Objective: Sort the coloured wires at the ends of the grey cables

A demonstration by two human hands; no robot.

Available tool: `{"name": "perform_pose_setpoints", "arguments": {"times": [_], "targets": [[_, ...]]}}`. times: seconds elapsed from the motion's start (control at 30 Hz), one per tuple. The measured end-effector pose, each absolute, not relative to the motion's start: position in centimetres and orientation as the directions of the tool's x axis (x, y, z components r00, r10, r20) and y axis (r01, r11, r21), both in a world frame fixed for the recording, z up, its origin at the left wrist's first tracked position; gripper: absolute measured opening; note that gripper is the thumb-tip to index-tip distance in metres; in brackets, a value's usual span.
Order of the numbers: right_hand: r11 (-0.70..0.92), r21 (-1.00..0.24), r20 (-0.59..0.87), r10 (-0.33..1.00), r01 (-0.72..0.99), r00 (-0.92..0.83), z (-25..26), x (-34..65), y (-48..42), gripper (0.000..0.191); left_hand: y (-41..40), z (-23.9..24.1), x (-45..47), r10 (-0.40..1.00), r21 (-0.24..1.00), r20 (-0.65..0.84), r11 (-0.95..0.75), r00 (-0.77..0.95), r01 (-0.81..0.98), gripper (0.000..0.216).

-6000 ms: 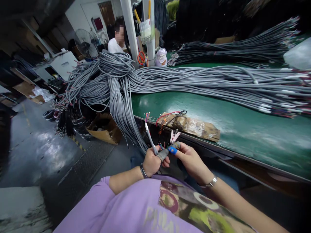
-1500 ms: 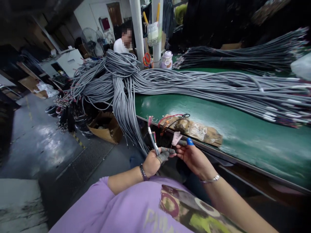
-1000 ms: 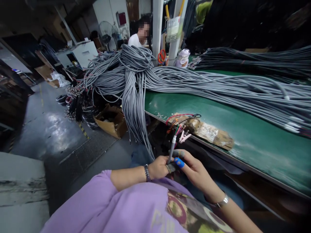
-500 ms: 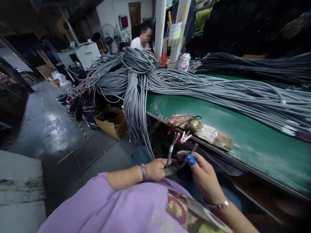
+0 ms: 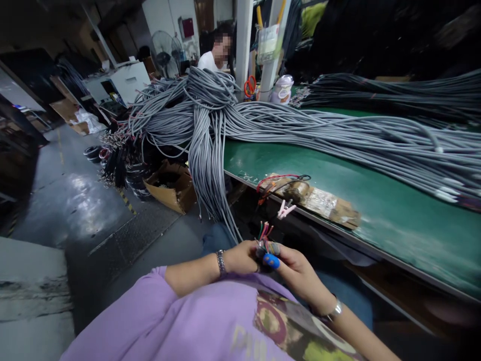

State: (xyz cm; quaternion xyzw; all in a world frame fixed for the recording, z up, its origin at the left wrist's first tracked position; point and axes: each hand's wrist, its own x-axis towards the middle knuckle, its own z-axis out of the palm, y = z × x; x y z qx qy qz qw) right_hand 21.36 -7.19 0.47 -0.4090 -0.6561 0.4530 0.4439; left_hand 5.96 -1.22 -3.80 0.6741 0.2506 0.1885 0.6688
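Observation:
My left hand is closed around the end of a grey cable, and its coloured inner wires fan out just above my fingers. My right hand meets it from the right, with a blue cot on one fingertip and grey cots on others, pinching the same wire ends. Both hands sit over my lap, below the bench edge. A pink alligator clip hangs from red and black leads at the bench edge, just above my hands.
A big bundle of grey cables lies across the green bench and droops off its left end. A taped cardboard pad sits near the edge. An open carton lies on the floor. A person sits behind the far pillar.
The cable end, held upright half a second ago, has been drawn down into my hands. My right hand has closed in on the wire tips. The view shifted slightly.

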Motion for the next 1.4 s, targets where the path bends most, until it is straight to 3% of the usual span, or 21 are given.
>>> {"name": "perform_pose_setpoints", "arguments": {"times": [0.17, 0.27, 0.37, 0.53, 0.7, 0.8, 0.93, 1.03, 1.3, 1.4], "targets": [[0.26, -0.953, 0.234, 0.958, 0.155, -0.167, 0.3, 21.5, -6.9, 0.037, -0.8, -2.2, 6.7, 0.622, 0.982, -0.096, 0.185, 0.777, -0.027, 0.021], [0.132, -0.988, 0.134, 0.991, 0.086, 0.019, -0.4, 22.0, -7.1, 0.038, -0.9, -2.5, 6.4, 0.715, 0.968, -0.128, 0.24, 0.687, -0.07, 0.03], [0.023, -0.999, 0.018, 0.995, -0.042, 0.098, -0.9, 22.1, -7.2, 0.037, -0.8, -2.7, 5.7, 0.809, 0.963, -0.189, 0.263, 0.556, -0.056, 0.048], [-0.151, -0.965, -0.158, 0.987, -0.213, 0.015, -1.3, 20.9, -6.7, 0.04, -0.8, -1.4, 5.7, 0.824, 0.965, -0.12, 0.227, 0.554, -0.128, 0.063], [-0.28, -0.914, -0.275, 0.96, -0.292, -0.059, -2.1, 20.0, -6.3, 0.048, -1.0, -0.5, 6.3, 0.779, 0.926, -0.242, 0.364, 0.579, -0.103, 0.053], [-0.288, -0.922, -0.258, 0.955, -0.259, -0.146, -2.5, 20.2, -6.1, 0.047, -0.6, -1.0, 6.4, 0.824, 0.92, -0.262, 0.37, 0.502, -0.129, 0.046], [-0.205, -0.975, -0.183, 0.961, -0.09, -0.206, -2.5, 20.7, -5.8, 0.042, 0.0, -1.3, 6.3, 0.898, 0.932, -0.204, 0.3, 0.391, -0.205, 0.04], [-0.17, -0.985, -0.162, 0.969, -0.027, -0.188, -2.3, 20.6, -5.6, 0.043, 0.3, -0.8, 6.3, 0.894, 0.937, -0.196, 0.291, 0.402, -0.193, 0.042], [-0.152, -0.987, -0.134, 0.963, -0.059, -0.234, -2.1, 19.6, -5.4, 0.045, 0.6, -0.6, 5.8, 0.794, 0.912, -0.261, 0.389, 0.548, -0.129, 0.045], [-0.108, -0.992, -0.123, 0.953, 0.068, -0.278, -1.9, 20.3, -5.1, 0.042, 0.6, -0.7, 5.8, 0.848, 0.916, -0.225, 0.352, 0.48, -0.192, 0.042]]}}
